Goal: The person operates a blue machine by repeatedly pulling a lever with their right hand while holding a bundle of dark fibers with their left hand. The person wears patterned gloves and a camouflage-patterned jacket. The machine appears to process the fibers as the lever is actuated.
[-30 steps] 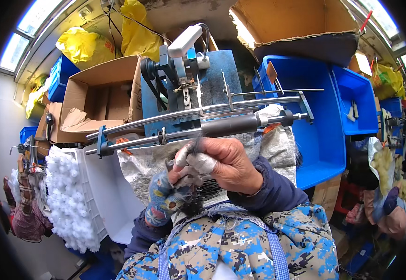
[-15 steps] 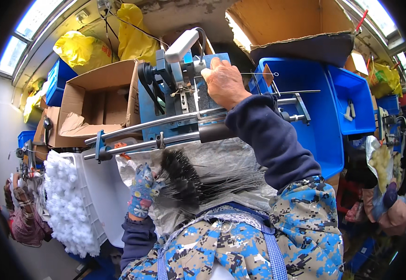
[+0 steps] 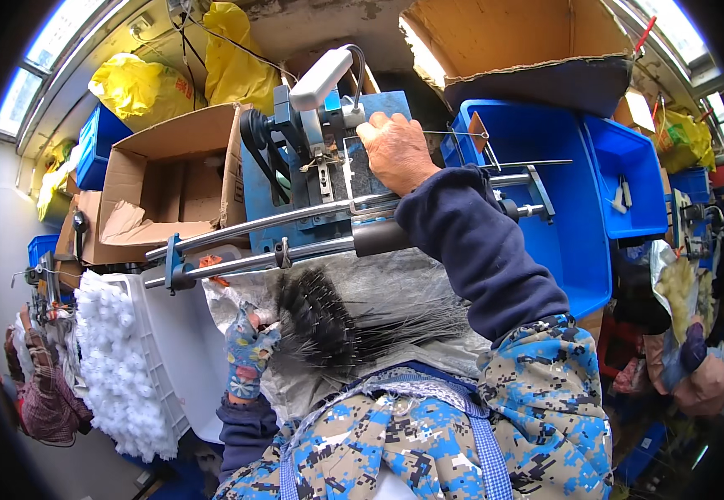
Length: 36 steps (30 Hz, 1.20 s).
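Observation:
My left hand (image 3: 251, 346), in a patterned glove with bare fingertips, is curled closed beside a heap of black bristles with thin wire stems (image 3: 316, 325). Whatever its fingers hold, if anything, is hidden. The stems fan out to the right over a silvery sheet (image 3: 408, 275) across my lap. Up at the bench machine (image 3: 324, 158), my right hand (image 3: 401, 152) is closed, its fingertips close to the machine's round grey end piece (image 3: 352, 115). What it grips is covered by the hand. A thin metal rod with a looped end (image 3: 458, 133) sticks out to its right.
Two long steel bars (image 3: 270, 221) cross in front of the machine. Blue bins (image 3: 583, 275) stand at the right, an open cardboard box (image 3: 170, 179) at the left. White fluffy pieces (image 3: 120, 358) fill a crate beside a pale tub (image 3: 187, 350). People sit at both sides.
My left hand has drawn slightly left, away from the black bristles. My right hand stays at the machine, its fingers in much the same grip.

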Tool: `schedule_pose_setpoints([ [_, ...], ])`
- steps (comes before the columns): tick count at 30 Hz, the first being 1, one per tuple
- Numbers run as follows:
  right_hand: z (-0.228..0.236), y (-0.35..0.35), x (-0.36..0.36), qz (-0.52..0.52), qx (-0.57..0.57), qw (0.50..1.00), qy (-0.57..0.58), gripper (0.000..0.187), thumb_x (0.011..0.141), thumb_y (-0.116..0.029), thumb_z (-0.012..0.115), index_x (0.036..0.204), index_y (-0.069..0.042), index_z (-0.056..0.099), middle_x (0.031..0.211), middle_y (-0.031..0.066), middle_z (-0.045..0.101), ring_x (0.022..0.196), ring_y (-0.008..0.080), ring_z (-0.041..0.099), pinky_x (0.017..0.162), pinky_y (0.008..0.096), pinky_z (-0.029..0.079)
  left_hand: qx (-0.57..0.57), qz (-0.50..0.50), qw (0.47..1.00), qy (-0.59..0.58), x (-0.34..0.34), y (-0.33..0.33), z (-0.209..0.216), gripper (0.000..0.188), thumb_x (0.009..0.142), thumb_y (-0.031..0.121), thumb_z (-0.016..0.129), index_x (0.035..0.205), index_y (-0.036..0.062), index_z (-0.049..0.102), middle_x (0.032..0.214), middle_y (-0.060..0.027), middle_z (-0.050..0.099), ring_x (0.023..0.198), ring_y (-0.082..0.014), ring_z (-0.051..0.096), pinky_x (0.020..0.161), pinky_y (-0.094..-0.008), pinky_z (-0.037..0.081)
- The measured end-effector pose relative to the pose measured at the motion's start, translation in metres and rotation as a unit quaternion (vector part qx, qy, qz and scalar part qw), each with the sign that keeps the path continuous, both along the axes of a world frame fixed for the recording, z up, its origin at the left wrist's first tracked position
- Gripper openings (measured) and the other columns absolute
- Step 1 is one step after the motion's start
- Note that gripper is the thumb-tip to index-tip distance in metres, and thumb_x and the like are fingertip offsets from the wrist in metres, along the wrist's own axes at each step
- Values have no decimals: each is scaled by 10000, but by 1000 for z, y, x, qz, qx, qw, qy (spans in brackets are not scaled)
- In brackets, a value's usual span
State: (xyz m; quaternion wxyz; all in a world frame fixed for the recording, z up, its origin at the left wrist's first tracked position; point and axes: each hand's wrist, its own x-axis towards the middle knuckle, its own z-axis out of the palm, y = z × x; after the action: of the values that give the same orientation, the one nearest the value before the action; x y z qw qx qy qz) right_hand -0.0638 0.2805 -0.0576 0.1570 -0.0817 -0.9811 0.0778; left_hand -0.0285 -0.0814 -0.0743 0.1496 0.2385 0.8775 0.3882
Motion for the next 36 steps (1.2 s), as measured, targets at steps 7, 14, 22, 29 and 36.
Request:
schedule_pose_setpoints([
  [7,-7,4,-8,6,-74,997,-26,150,774,-124,507,858,-94,627,890,93,611,886,283,554,765,434,400,-14,38,998,41,5,6,6,253,689,127,662,911,11,619,741,-96,618,614,-222,593,559,-309,464],
  [14,-2,10,2,-36,-21,998,-44,271,729,-165,603,983,-73,625,1074,107,561,1052,275,459,853,470,332,-36,-48,985,159,4,21,26,302,684,144,660,948,4,618,761,-113,610,628,-230,588,567,-313,461],
  [22,2,4,46,-33,-22,999,-27,524,727,-316,670,1112,14,535,1255,170,338,1124,323,359,871,455,353,70,52,995,48,12,35,28,196,737,118,622,900,10,636,767,-73,630,630,-171,584,562,-293,453],
  [29,12,-3,45,-37,-51,995,-80,573,755,-312,647,1167,45,473,1121,173,405,996,304,450,778,408,431,19,46,996,73,11,29,23,234,691,184,647,873,37,639,697,-73,593,575,-210,564,527,-311,439],
  [36,2,-42,22,-16,-53,998,-35,607,782,-338,607,1169,95,429,992,173,484,892,294,515,701,375,479,-3,3,989,146,15,29,28,196,691,133,641,858,33,622,680,-66,585,561,-219,558,531,-313,445],
])
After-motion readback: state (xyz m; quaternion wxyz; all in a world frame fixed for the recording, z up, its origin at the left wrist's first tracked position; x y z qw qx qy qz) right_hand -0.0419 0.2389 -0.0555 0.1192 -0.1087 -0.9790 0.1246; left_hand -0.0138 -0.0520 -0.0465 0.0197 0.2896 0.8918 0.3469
